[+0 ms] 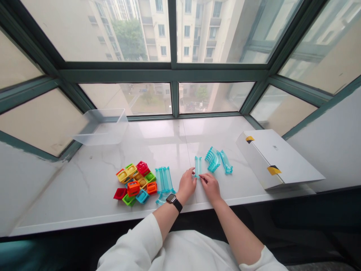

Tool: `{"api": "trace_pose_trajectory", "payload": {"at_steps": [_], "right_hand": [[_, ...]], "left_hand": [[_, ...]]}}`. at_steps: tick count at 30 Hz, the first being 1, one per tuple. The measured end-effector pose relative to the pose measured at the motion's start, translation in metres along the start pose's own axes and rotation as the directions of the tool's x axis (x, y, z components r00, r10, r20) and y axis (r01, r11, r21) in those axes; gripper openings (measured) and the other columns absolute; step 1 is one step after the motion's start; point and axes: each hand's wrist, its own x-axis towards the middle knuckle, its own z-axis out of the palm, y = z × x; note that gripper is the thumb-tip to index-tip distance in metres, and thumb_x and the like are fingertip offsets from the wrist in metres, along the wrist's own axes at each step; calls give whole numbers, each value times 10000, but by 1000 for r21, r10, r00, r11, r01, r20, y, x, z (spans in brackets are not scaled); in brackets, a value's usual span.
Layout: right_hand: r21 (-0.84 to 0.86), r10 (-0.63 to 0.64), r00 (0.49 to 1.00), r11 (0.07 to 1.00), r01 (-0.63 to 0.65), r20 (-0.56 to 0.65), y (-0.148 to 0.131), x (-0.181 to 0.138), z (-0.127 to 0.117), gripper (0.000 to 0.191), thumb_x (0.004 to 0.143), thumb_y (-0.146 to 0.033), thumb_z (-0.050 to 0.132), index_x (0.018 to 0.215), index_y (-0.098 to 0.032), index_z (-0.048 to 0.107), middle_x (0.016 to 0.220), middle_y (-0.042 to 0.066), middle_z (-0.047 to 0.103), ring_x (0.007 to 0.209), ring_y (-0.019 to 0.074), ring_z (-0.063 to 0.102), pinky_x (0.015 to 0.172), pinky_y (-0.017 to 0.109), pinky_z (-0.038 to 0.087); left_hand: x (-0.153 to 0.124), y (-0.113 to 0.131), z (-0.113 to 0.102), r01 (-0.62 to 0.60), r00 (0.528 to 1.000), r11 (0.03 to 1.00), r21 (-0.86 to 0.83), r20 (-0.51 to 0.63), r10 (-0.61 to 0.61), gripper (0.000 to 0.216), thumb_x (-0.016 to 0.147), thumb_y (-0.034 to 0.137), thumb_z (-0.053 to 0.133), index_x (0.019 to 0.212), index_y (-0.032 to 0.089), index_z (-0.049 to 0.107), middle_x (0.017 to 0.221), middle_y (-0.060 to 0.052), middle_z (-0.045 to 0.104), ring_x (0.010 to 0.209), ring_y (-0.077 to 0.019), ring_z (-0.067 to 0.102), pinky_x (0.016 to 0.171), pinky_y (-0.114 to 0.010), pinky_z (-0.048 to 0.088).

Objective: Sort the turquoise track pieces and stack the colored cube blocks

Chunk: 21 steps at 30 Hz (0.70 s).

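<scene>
Both my hands rest on a white marble window sill [84, 188]. My left hand [186, 185], with a black watch on its wrist, pinches the near end of a straight clear-blue track piece [198, 165]. My right hand [210, 185] is curled and touches the same end from the right. Left of my hands lie more straight blue track pieces [165, 180]. A pile of small coloured blocks [135, 183], red, orange, yellow, green and blue, lies further left. Curved blue track pieces [217, 160] lie beyond my right hand.
A clear plastic tub [103, 127] stands at the back left against the window. A flat white box [278, 158] with yellow tape lies at the right. Window frames [172, 75] enclose the sill on three sides. The sill's front edge runs just below my wrists.
</scene>
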Motion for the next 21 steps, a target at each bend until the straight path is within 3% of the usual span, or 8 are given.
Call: {"api": "trace_pose_trajectory", "payload": {"at_steps": [9, 21], "right_hand": [[-81, -11, 1000, 997, 11, 0, 7, 3, 8, 334, 982, -180, 514, 1195, -226, 767, 1118, 105, 741, 1026, 265, 701, 944, 426, 576], [-144, -10, 1000, 990, 6, -22, 7, 4, 12, 338, 989, -153, 496, 1188, -215, 763, 1137, 110, 734, 1044, 257, 693, 941, 403, 577]], "left_hand": [[4, 2, 5, -37, 999, 986, 164, -28, 43, 300, 944, 140, 568, 1206, 233, 682, 1143, -70, 715, 1085, -224, 659, 956, -342, 502], [6, 9, 4, 34, 999, 985, 169, -25, -30, 310, 966, 168, 591, 1247, 255, 686, 1149, -59, 729, 1068, -224, 665, 920, -333, 491]]}}
